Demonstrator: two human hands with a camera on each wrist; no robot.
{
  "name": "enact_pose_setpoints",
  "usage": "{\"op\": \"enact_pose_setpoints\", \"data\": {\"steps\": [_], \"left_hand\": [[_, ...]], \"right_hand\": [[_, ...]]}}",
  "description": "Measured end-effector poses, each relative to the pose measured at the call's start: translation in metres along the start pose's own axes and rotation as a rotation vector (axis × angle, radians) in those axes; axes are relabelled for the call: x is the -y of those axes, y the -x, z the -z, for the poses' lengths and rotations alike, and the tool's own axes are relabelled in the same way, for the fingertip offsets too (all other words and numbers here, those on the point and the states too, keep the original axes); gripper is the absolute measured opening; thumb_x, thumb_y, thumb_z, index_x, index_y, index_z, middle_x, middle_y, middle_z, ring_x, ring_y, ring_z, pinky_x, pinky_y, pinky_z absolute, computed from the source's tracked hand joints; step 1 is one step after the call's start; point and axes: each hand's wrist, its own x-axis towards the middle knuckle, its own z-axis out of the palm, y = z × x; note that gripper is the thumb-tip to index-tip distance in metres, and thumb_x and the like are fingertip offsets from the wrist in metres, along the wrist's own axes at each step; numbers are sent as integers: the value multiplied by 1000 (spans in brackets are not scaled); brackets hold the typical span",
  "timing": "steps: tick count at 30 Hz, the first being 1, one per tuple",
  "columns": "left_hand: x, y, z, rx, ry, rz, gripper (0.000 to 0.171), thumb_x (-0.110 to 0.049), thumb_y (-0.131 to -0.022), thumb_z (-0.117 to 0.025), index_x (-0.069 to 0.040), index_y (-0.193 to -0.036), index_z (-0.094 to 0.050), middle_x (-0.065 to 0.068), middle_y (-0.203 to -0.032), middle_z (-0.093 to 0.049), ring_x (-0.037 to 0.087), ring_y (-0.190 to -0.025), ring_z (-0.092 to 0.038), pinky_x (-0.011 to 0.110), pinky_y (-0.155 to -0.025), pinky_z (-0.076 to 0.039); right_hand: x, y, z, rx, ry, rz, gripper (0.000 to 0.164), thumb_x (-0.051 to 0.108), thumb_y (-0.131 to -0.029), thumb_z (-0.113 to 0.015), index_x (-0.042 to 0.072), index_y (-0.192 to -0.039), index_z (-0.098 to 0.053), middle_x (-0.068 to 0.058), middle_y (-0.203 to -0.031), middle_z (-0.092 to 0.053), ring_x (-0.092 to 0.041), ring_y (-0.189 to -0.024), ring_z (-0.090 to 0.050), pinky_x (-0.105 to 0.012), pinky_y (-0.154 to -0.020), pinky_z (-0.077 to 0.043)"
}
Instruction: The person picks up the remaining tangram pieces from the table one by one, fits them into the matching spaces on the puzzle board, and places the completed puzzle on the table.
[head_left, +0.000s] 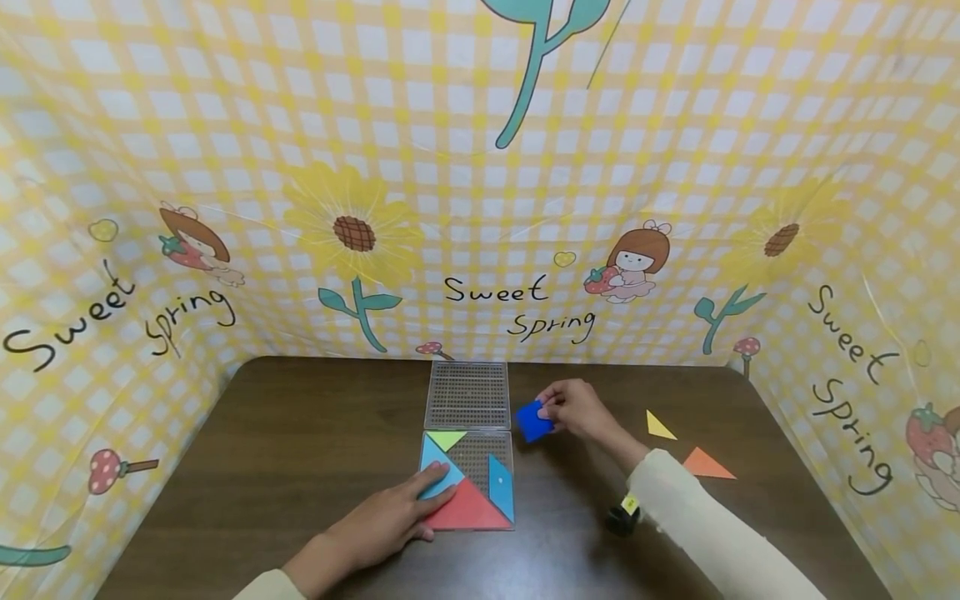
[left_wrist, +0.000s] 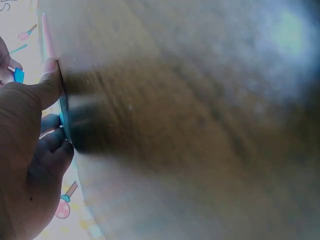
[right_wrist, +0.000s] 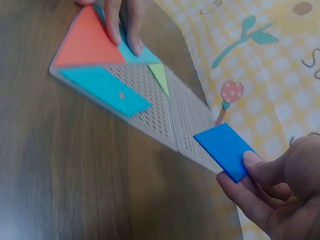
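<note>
An unfolded plastic tangram case (head_left: 468,396) lies on the table with its gridded halves facing up. In its near half are a light blue triangle (head_left: 437,454), a red triangle (head_left: 476,510), a light green triangle (head_left: 446,439) and a light blue parallelogram (head_left: 501,487). My left hand (head_left: 393,512) rests extended fingers on the light blue triangle, with the thumb by the case's near edge. To the right of the case, my right hand (head_left: 581,410) pinches a dark blue square (right_wrist: 222,149) by one corner, thumb on top and fingers beneath.
A yellow triangle (head_left: 659,426) and an orange triangle (head_left: 708,463) lie on the table beyond my right forearm. A black device with a yellow tag (head_left: 622,517) sits under that wrist. Checked cloth (head_left: 480,208) walls the table at the back and sides.
</note>
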Motion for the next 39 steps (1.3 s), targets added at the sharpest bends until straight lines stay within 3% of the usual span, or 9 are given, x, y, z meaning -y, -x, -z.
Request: {"op": "enact_pose_setpoints", "data": {"steps": [10, 22, 39], "left_hand": [[1, 0, -1, 0, 2, -4, 59, -42, -96, -54, -25, -150, -35, 9, -159, -25, 34, -136, -41, 43, -92, -51], [1, -1, 1, 15, 7, 1, 59, -42, -96, -54, -25, -150, -35, 9, -159, -24, 33, -136, -40, 41, -91, -52], [2, -1, 0, 28, 16, 3, 60, -41, -96, -55, -24, -149, -35, 10, -160, -22, 32, -137, -39, 41, -92, -52]], "right_hand": [[16, -8, -31, 30, -3, 0, 9, 2, -88, -67, -1, -97, -68, -13, -86, -65, -20, -74, -65, -36, -64, -59], [29, -14, -58, 142, -42, 4, 10, 2, -86, -70, -3, -94, -70, -11, -82, -67, -16, -67, -66, -39, -65, -59], [34, -14, -87, 200, 51, 57, 6, 3, -85, -71, 0, -90, -69, -8, -80, -64, -16, -65, -64, -35, -59, -58]]}}
